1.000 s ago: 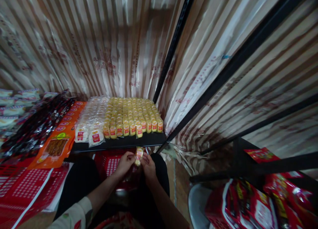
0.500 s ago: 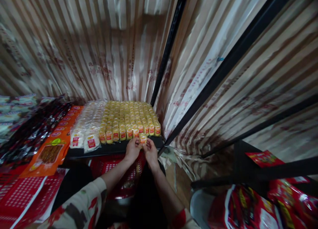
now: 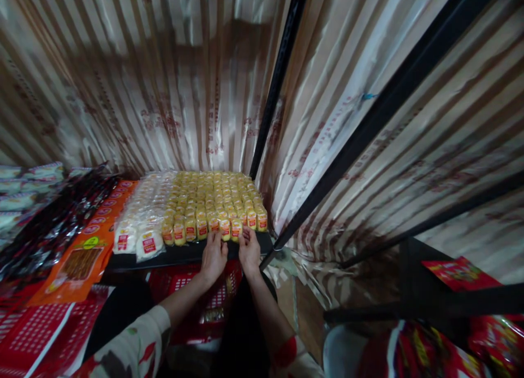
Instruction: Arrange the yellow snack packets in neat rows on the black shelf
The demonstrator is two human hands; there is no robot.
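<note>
Small yellow wrapped snack cakes (image 3: 213,195) with red labels stand packed in tight rows on a black shelf (image 3: 180,256). My left hand (image 3: 214,256) is at the front row, its fingertips against the lower front of the cakes and its thumb apart. Beside it, my right hand (image 3: 249,250) has loosely bent fingers at the right edge of a front snack cake (image 3: 236,229). That cake stands in line with the row between my hands. Neither hand shows anything lifted. White wrapped snack cakes (image 3: 149,242) with red labels fill the rows to the left.
Left lie an orange snack bag (image 3: 84,260), dark packets (image 3: 57,219) and white packets (image 3: 18,200). Red plastic baskets (image 3: 45,331) sit below the shelf. A black metal post (image 3: 347,154) slants up at the right, near red packets (image 3: 429,345). Striped sheeting (image 3: 196,94) hangs behind.
The snack cake that both hands held in front of the row now stands in the front row. My hands have moved slightly apart and loosened their hold. The view has shifted a little.
</note>
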